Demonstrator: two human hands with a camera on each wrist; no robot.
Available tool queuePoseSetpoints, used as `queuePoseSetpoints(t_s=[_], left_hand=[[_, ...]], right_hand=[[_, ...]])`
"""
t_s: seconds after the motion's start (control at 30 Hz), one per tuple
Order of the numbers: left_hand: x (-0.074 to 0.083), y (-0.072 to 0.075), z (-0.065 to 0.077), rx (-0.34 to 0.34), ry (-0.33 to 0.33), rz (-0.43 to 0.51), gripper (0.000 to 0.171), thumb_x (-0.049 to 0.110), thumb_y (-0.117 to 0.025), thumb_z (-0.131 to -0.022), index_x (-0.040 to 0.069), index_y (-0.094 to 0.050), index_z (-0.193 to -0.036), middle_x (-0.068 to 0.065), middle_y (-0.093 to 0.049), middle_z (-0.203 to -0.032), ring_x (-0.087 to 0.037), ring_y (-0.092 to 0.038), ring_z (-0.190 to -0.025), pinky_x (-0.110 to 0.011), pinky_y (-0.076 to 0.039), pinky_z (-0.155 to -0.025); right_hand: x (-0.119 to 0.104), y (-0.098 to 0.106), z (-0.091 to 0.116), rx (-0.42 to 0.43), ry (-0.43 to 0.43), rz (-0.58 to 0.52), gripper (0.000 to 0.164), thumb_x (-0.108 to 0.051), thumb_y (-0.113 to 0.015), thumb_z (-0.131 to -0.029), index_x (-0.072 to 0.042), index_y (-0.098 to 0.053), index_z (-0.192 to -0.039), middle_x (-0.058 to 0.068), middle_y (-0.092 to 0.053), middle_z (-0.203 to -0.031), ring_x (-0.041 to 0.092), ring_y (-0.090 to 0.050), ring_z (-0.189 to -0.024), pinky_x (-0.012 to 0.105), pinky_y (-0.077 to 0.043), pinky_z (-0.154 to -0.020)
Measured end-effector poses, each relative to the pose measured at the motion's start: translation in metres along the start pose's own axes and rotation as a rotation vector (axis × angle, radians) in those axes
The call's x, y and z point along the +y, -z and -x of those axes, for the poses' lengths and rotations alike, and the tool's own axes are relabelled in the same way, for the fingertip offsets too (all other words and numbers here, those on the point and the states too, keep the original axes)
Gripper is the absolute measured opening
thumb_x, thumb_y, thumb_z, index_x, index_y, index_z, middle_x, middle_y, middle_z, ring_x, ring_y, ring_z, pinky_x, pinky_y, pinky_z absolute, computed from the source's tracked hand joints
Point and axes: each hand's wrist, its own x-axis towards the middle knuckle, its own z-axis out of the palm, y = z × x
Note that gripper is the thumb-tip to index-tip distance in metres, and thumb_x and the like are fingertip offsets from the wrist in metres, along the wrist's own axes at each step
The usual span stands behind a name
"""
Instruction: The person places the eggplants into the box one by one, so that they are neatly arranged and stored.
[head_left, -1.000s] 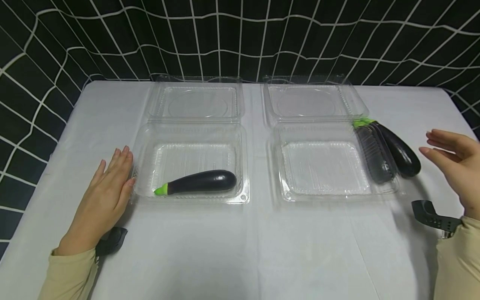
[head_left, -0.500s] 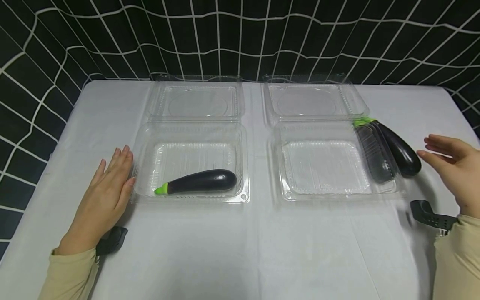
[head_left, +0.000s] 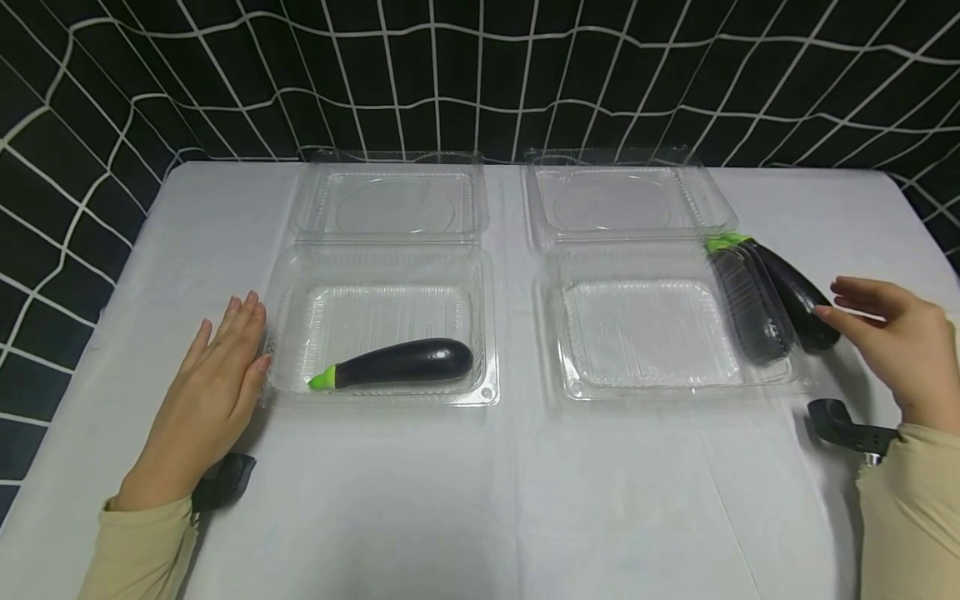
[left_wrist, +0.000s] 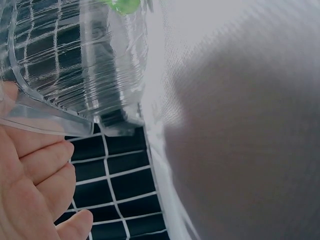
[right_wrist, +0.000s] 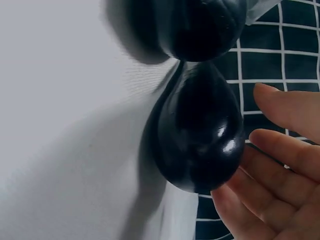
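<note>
My left hand (head_left: 206,387) lies flat with straight fingers along the left edge of a clear plastic clamshell box (head_left: 489,367); in the left wrist view the box's rim (left_wrist: 47,112) overlaps the fingers (left_wrist: 45,162). An eggplant (head_left: 405,364) with a green cap lies in that box. At the right, a glossy eggplant (head_left: 795,292) slants along the right side of a second clamshell box (head_left: 637,333). A dark ribbed shape (head_left: 750,312) shows through that wall. My right hand (head_left: 900,350) has slightly bent fingers, its fingertips right at the eggplant's rounded end (right_wrist: 200,135).
Both boxes stand open side by side, their lids (head_left: 393,200) folded back toward the far edge of the white-covered table (head_left: 465,500). Behind and at the sides hangs a dark backdrop with a white grid (head_left: 480,75). A dark wrist mount (head_left: 851,429) sits on the right arm.
The right hand has moved left and slightly down, its fingertips now reaching the eggplant's rounded end. The left hand, boxes and eggplants have stayed in place.
</note>
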Motion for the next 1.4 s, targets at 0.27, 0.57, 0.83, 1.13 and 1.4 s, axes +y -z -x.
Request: queuePoseSetpoints(t_s=[0.27,0.57,0.83,1.13,1.4], left_hand=[[-0.001,-0.001,0.000,0.000,0.000,-0.001,0.051,0.017,-0.048,-0.098,-0.008,-0.035,-0.140,-0.021,-0.033,-0.146,-0.026,-0.024,-0.140,-0.046,-0.013,-0.114],[0.000,0.000,0.000,-0.006,0.009,-0.008,0.052,0.013,-0.051,-0.096,-0.008,-0.035,-0.141,-0.021,-0.033,-0.147,-0.025,-0.023,-0.140,-0.047,-0.013,-0.114],[0.000,0.000,0.000,-0.007,0.013,-0.011,0.054,0.011,-0.054,-0.094,-0.008,-0.035,-0.141,-0.021,-0.033,-0.147,-0.026,-0.023,-0.140,-0.046,-0.013,-0.114],[0.000,0.000,0.000,-0.003,0.011,-0.013,0.053,0.011,-0.053,-0.094,-0.009,-0.036,-0.140,-0.021,-0.033,-0.146,-0.026,-0.024,-0.140,-0.048,-0.013,-0.114],[0.000,0.000,0.000,-0.001,0.005,-0.008,0.052,0.012,-0.052,-0.095,-0.009,-0.036,-0.140,-0.021,-0.033,-0.146,-0.026,-0.024,-0.140,-0.048,-0.014,-0.113]], right_hand=[[-0.037,0.003,0.014,-0.048,-0.043,0.081,0.060,-0.034,-0.068,-0.087,0.001,-0.051,-0.133,0.017,-0.061,-0.117,-0.016,-0.043,-0.079,0.003,-0.037,-0.066],[0.012,-0.009,-0.005,-0.043,-0.062,0.139,0.070,-0.046,-0.069,-0.082,-0.008,-0.050,-0.137,0.024,-0.056,-0.127,-0.005,-0.053,-0.089,0.007,-0.042,-0.068],[0.022,-0.010,-0.008,-0.027,-0.028,0.080,0.067,-0.044,-0.073,-0.079,-0.012,-0.054,-0.134,0.009,-0.063,-0.119,-0.020,-0.042,-0.077,0.002,-0.036,-0.063],[-0.036,-0.005,0.015,-0.036,-0.048,0.089,0.060,-0.031,-0.070,-0.085,0.001,-0.052,-0.132,0.019,-0.060,-0.120,-0.018,-0.046,-0.077,0.002,-0.034,-0.064],[-0.062,0.000,0.026,-0.058,-0.046,0.103,0.058,-0.027,-0.067,-0.088,0.006,-0.050,-0.132,0.030,-0.054,-0.124,-0.025,-0.031,-0.069,0.001,-0.030,-0.062]])
